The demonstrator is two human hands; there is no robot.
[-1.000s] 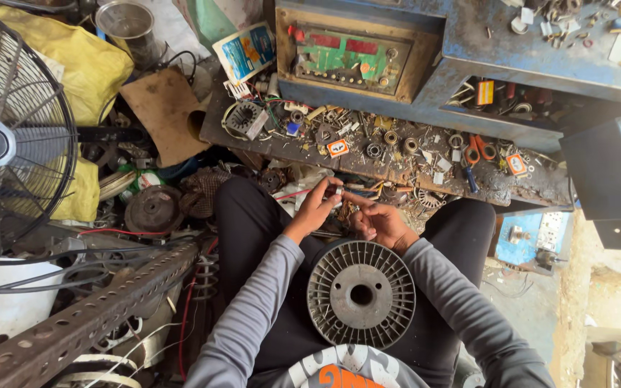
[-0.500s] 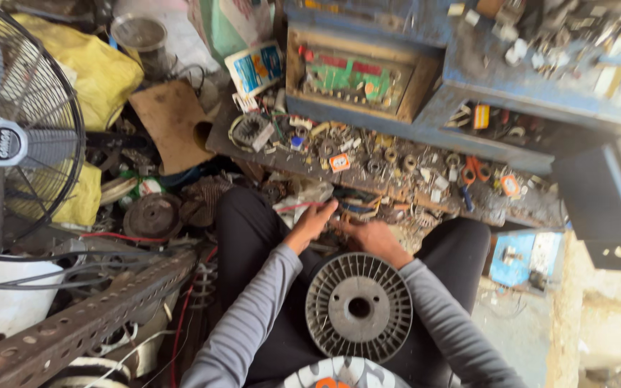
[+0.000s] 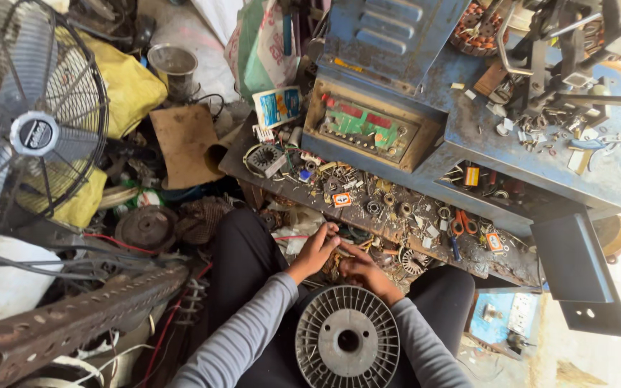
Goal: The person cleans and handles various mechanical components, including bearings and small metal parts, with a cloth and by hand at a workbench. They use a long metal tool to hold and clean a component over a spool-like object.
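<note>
Between our knees, our fingers (image 3: 330, 231) meet over a small tangle of coppery wire (image 3: 334, 262); our left hand (image 3: 315, 251) and right hand (image 3: 361, 269) touch at the fingertips, curled around it, though we cannot tell what exactly they pinch. Just below them, on our lap, rests a round grey ribbed plastic spool (image 3: 347, 340). Beyond the hands runs the cluttered dark counter (image 3: 397, 215), strewn with small metal parts, under a blue metal machine (image 3: 425, 65). Off to our left stands a wire-caged fan (image 3: 30, 115).

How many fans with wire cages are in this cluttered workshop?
1. The caged fan stands at the far left, beside the yellow bags. More may be buried in the clutter. The grey ribbed disc on the person's lap is a spool, not a fan.
</note>
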